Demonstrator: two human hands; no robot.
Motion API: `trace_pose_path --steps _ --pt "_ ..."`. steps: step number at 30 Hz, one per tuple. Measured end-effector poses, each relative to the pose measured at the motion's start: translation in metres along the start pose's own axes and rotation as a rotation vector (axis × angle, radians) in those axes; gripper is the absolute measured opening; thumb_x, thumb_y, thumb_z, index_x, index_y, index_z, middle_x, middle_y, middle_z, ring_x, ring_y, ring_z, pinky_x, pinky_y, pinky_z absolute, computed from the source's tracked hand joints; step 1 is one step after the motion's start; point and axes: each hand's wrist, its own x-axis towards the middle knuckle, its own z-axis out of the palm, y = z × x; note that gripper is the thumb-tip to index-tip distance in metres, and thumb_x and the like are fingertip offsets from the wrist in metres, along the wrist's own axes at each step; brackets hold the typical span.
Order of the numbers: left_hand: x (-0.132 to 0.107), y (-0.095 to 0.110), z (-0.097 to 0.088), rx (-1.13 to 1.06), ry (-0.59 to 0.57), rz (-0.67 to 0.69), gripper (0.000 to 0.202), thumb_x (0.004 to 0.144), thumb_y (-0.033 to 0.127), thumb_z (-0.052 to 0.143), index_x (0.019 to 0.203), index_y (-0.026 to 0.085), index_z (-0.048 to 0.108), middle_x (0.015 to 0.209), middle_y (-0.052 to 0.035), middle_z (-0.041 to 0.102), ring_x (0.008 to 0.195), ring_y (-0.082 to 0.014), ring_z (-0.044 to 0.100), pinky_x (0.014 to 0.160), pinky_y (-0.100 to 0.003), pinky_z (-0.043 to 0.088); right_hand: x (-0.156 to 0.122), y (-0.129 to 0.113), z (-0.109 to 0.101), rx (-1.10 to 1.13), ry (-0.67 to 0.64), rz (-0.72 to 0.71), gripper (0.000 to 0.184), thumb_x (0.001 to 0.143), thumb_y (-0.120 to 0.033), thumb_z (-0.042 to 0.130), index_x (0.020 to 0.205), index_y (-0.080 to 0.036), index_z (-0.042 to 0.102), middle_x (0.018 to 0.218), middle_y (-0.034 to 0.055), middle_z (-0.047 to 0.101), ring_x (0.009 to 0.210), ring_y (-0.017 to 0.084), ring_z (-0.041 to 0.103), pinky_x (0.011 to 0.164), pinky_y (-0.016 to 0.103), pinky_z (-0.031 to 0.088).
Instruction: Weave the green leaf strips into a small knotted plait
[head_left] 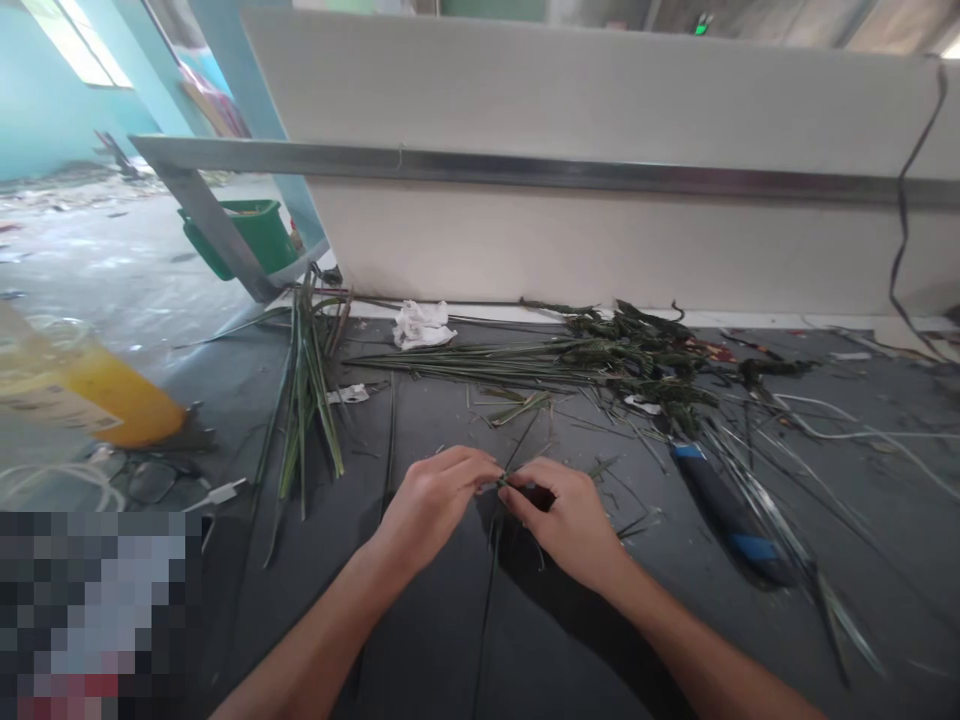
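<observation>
My left hand (442, 500) and my right hand (566, 515) meet over the middle of the dark table (420, 640). Both are closed in a pinch, fingertips almost touching, on a small piece of green leaf strip (502, 482). Most of that strip is hidden by the fingers. Just beyond the hands lie short green leaf scraps (517, 408). A bundle of long green leaf strips (304, 400) rests to the left. Farther back, a bunch of long thin stalks (480, 362) ends in dark, braided-looking green pieces (637, 350).
On the right lies a dark handle-like object with blue bands (727, 515), beside loose strips (795, 540) and a white cable (847, 425). A bottle of orange liquid (127, 390) and eyeglasses (150, 478) are at left. Crumpled white paper (422, 325) sits near the pale panel (570, 240).
</observation>
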Motion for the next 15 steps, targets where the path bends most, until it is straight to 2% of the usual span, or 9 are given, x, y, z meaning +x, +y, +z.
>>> trace_pose_path --steps 5,10,15 --pt "0.0008 0.0036 0.0007 0.033 0.046 -0.123 0.010 0.087 0.014 0.062 0.090 0.022 0.067 0.082 0.0037 0.072 0.074 -0.0111 0.068 0.070 -0.020 0.050 0.0000 0.0001 -0.0002 -0.001 0.006 0.007 0.010 0.084 -0.016 0.064 0.075 -0.020 0.068 0.072 0.0005 0.066 0.067 0.015 0.060 0.062 0.025 0.041" --pt "0.0013 0.0028 0.0012 0.073 0.027 -0.074 0.003 0.089 0.022 0.063 0.089 0.022 0.066 0.082 0.0031 0.072 0.075 -0.0117 0.068 0.070 -0.021 0.050 -0.0011 -0.0002 0.0000 0.011 -0.005 0.025 0.010 0.084 -0.016 0.064 0.077 -0.020 0.069 0.074 0.0005 0.066 0.068 0.015 0.061 0.063 0.025 0.041" --pt "-0.0002 0.0010 0.0028 0.127 0.051 -0.103 0.008 0.088 0.026 0.064 0.094 0.022 0.066 0.085 0.0017 0.073 0.077 -0.0136 0.069 0.070 -0.023 0.052 -0.0019 -0.0016 0.0001 -0.001 -0.014 0.018 0.012 0.085 -0.016 0.063 0.075 -0.020 0.069 0.073 0.0003 0.067 0.070 0.015 0.061 0.064 0.025 0.041"
